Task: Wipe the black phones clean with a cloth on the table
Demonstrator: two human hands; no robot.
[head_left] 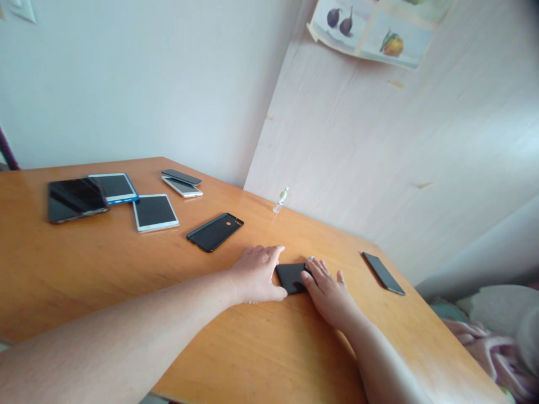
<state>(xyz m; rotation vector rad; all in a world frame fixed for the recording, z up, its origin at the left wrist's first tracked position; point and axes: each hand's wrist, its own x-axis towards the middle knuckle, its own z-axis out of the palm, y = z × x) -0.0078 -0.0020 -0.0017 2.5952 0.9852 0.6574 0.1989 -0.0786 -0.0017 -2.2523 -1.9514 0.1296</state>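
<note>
A flat dark rectangular object (pixel 291 278) lies on the wooden table between my two hands; it looks like a phone or a small pouch, but I cannot tell which. My left hand (pixel 260 275) is at its left end, thumb and fingers apart, with the thumb tip close to the near left corner. Across its right end rests my right hand (pixel 326 289), fingers stretched out and covering that part. A small pale bit shows by the right fingertips, too hidden to name. Beyond my left hand lies an empty black phone case (pixel 215 232) with a round hole.
On the left of the table (pixel 76 264) lie a black tablet (pixel 76 197), a blue-edged tablet (pixel 115 187) and a white tablet (pixel 155 213). Behind are a dark phone (pixel 181 177) and a white phone (pixel 184 187). A small bottle (pixel 281 200) stands near the wall; another dark phone (pixel 383 273) lies right.
</note>
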